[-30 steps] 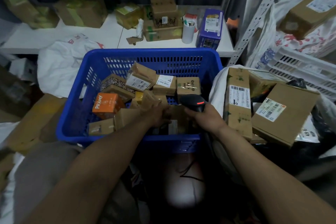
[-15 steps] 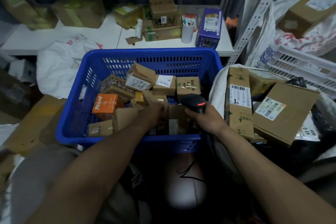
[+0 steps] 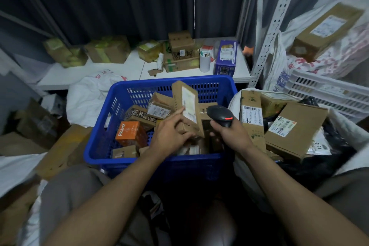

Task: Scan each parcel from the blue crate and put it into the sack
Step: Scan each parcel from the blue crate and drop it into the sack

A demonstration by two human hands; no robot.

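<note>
The blue crate (image 3: 99, 146) stands in front of me with several cardboard parcels inside, among them an orange box (image 3: 129, 134). My left hand (image 3: 169, 136) grips a flat brown parcel (image 3: 186, 106) and holds it upright above the crate, its white label facing right. My right hand (image 3: 231, 136) holds a black barcode scanner (image 3: 219, 116) just right of that parcel, red light showing. To the right, the white sack (image 3: 345, 126) lies open with several scanned boxes (image 3: 295, 128) in it.
A white table (image 3: 119, 70) behind the crate carries boxes, a white cup (image 3: 205, 63) and a purple carton (image 3: 225, 57). A metal rack post (image 3: 267, 36) and a white crate (image 3: 323, 90) stand at the right. Cardboard and white bags lie on the floor left.
My left hand has lifted the flat parcel out of the crate and turned it upright. The scanner hand has risen slightly beside it.
</note>
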